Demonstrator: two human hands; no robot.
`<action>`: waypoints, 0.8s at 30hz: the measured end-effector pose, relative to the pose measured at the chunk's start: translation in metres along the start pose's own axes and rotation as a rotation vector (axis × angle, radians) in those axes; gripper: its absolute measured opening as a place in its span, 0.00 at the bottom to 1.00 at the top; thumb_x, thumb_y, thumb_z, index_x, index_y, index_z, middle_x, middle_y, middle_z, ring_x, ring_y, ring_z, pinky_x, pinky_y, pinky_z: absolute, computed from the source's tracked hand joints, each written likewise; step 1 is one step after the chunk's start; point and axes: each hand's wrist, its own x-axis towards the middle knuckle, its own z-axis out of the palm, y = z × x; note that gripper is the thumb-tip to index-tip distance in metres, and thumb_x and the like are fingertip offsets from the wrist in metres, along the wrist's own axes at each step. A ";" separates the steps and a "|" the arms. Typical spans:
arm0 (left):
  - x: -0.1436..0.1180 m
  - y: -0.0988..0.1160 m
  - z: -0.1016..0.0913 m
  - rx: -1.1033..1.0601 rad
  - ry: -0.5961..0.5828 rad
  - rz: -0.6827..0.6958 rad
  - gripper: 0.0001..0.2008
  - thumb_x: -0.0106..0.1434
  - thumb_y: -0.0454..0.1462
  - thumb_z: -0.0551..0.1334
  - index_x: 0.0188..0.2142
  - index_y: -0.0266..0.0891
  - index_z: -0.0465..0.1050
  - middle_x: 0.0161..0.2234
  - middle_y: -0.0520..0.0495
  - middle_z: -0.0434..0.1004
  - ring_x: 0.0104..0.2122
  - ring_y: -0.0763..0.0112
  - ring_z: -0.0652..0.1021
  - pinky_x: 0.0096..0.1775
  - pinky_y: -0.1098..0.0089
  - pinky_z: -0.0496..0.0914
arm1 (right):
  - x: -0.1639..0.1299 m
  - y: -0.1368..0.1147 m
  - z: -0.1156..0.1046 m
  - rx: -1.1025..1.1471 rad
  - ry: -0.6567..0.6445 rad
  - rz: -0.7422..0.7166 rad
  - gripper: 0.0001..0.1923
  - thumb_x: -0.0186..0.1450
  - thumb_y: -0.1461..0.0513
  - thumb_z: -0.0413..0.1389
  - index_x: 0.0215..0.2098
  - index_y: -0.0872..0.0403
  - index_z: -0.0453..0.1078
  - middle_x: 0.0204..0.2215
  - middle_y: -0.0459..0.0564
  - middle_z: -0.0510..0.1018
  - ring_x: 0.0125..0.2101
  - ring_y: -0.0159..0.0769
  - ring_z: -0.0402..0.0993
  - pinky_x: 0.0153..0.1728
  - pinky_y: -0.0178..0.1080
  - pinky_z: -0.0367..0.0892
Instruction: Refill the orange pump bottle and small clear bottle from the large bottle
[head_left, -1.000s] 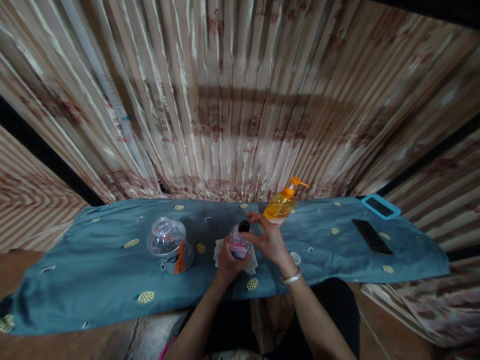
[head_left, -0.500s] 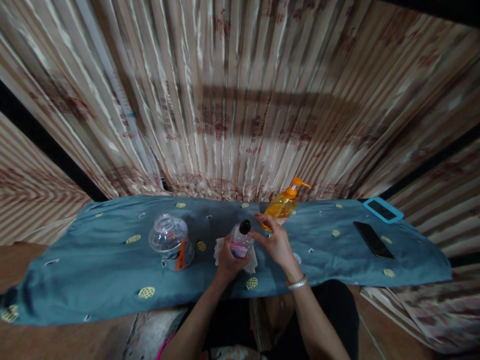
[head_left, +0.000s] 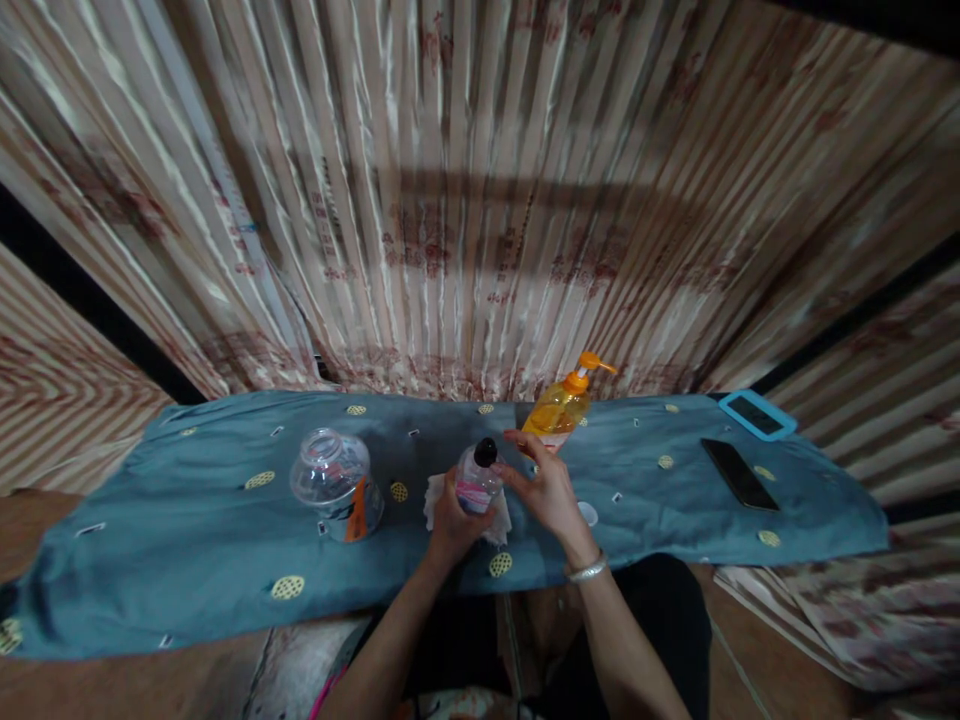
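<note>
Just below the middle of the frame, the left hand (head_left: 448,520) wraps around the body of a small clear bottle (head_left: 475,487) with a pink label and a black cap (head_left: 486,452), its grip closed on the bottle from the near side and holding it upright over a white tissue (head_left: 504,520) on the worktop (head_left: 187,560), which is covered by a blue cloth. The right hand (head_left: 551,490), a bangle at its wrist, sits just right of the bottle with its fingers loosely spread toward the cap; its grip is open and holds nothing, and whether a fingertip touches the cap cannot be told. The bottle looks light and made of thin plastic, so it would likely give under a hard squeeze and tip easily; the labelled middle seems the firmest place to hold, while the small smooth cap calls for a fingertip pinch and may be slippery. Just behind the right hand stands an orange pump bottle (head_left: 559,408). Left of centre a clear jar (head_left: 337,482) with an orange label stands well apart. A small white cap (head_left: 589,514) lies near the right wrist. At the right of the frame lie a dark phone (head_left: 739,472) and a blue-edged phone (head_left: 756,414).
</note>
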 end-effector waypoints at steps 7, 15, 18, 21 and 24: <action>0.001 -0.001 0.000 -0.007 -0.010 0.029 0.37 0.41 0.34 0.72 0.53 0.37 0.64 0.44 0.44 0.81 0.41 0.58 0.82 0.44 0.60 0.78 | 0.007 -0.014 0.017 0.003 0.025 -0.043 0.27 0.60 0.47 0.62 0.51 0.54 0.69 0.51 0.53 0.76 0.51 0.42 0.74 0.53 0.54 0.68; 0.001 -0.001 -0.001 -0.014 -0.009 0.041 0.36 0.41 0.35 0.72 0.52 0.37 0.65 0.43 0.45 0.81 0.40 0.59 0.82 0.42 0.61 0.78 | -0.003 -0.002 -0.002 -0.028 0.082 0.005 0.25 0.63 0.48 0.59 0.52 0.54 0.69 0.48 0.52 0.78 0.47 0.40 0.76 0.50 0.52 0.70; 0.001 0.001 -0.001 -0.010 0.003 0.012 0.36 0.41 0.34 0.73 0.51 0.37 0.66 0.41 0.46 0.81 0.38 0.59 0.83 0.41 0.61 0.78 | 0.001 -0.008 0.008 -0.015 0.065 -0.032 0.25 0.63 0.48 0.59 0.53 0.53 0.69 0.50 0.53 0.77 0.51 0.42 0.74 0.54 0.54 0.68; 0.000 0.002 -0.001 0.000 0.010 -0.009 0.37 0.40 0.33 0.73 0.51 0.37 0.67 0.39 0.47 0.81 0.36 0.60 0.83 0.39 0.62 0.78 | 0.005 -0.009 0.015 -0.002 0.055 -0.046 0.24 0.63 0.49 0.60 0.52 0.53 0.69 0.51 0.53 0.77 0.52 0.42 0.73 0.55 0.55 0.67; 0.000 0.001 -0.002 0.000 0.002 0.003 0.38 0.40 0.33 0.73 0.52 0.37 0.66 0.40 0.47 0.81 0.38 0.60 0.83 0.41 0.62 0.78 | 0.001 -0.002 0.007 -0.008 0.082 -0.022 0.24 0.63 0.49 0.60 0.52 0.53 0.69 0.50 0.53 0.77 0.51 0.42 0.74 0.54 0.55 0.68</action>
